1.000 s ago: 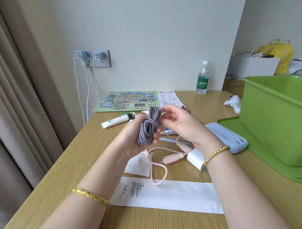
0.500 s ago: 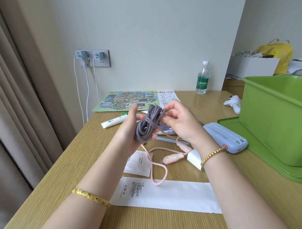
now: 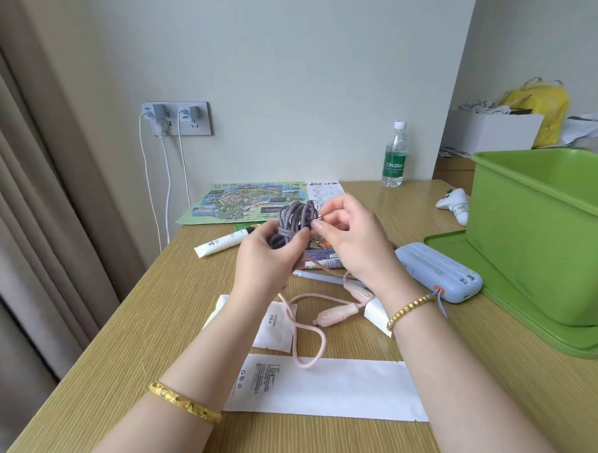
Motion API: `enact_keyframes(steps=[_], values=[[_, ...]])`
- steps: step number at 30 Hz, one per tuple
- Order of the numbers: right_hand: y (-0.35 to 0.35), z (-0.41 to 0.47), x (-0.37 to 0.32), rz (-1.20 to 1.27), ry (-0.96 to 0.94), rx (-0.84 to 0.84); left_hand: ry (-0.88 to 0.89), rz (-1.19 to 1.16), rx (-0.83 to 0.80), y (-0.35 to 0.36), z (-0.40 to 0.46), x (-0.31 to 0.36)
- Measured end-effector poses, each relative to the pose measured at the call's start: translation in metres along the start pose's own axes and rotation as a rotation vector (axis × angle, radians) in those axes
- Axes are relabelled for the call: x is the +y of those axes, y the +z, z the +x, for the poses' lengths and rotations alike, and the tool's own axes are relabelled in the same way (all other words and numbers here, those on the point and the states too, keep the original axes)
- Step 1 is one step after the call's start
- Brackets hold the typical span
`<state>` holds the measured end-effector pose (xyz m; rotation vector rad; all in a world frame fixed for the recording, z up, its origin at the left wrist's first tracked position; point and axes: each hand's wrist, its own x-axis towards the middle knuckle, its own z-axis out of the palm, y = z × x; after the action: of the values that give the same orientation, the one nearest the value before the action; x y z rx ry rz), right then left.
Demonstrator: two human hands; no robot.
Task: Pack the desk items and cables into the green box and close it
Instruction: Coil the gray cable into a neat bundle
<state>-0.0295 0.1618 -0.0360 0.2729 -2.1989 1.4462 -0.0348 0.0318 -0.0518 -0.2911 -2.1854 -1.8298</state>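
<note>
- A long white paper sleeve (image 3: 326, 386) lies flat across the near part of the desk (image 3: 124, 339), its long axis running left to right; the small print at its left end is too fine to read.
- Just beyond it a small white packet (image 3: 275, 327) reads "VANSYKOT" on its side, and a pink cable (image 3: 307, 325) loops over the packet's edge and onto the sleeve.
- Above the desk, the left hand (image 3: 266, 259) curls its fingers and thumb round the lower part of a bundle of grey cord (image 3: 294, 219).
- The bundle stands roughly upright, leaning a little to the right at its top.
- The right hand (image 3: 355, 235) touches the bundle's upper right side and pinches the cord's small metal tip between thumb and forefinger.
- Right of the hands a pale blue power bank (image 3: 438, 270) lies on the desk, its long axis slanting from far left to near right, touching the green lid (image 3: 538, 322).
- The open green box (image 3: 541, 234) stands on that lid, well apart from the bundle.
- Behind the hands lie a white tube (image 3: 219, 244) and a printed map (image 3: 241, 202).
- At the desk's far edge a water bottle (image 3: 394, 155) has a green label reading "Cestbon".
</note>
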Motion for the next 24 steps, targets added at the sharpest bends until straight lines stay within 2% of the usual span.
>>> enact_keyframes(steps=[3, 8, 13, 17, 20, 24], values=[[0.0002, -0.0004, -0.0025, -0.034, -0.081, -0.052, -0.162, -0.221, -0.042, -0.0020, 0.0019, -0.0002], [-0.0008, -0.0006, -0.0071, -0.080, -0.139, 0.028, -0.244, -0.449, -0.257, -0.0072, 0.0022, 0.0021], [-0.0014, -0.0056, -0.0088, -0.154, -0.255, 0.001, -0.235, -0.454, -0.442, -0.0072, 0.0015, 0.0019], [0.0010, -0.0059, -0.0060, -0.167, -0.248, 0.146, -0.170, -0.460, -0.431, -0.0052, -0.0003, 0.0020], [0.0034, -0.0032, -0.0044, -0.044, -0.095, 0.201, -0.125, -0.439, -0.429, -0.0027, -0.0016, 0.0008], [0.0019, -0.0023, -0.0027, 0.384, 0.102, 0.154, -0.104, -0.418, -0.403, 0.0014, -0.0032, -0.0002]])
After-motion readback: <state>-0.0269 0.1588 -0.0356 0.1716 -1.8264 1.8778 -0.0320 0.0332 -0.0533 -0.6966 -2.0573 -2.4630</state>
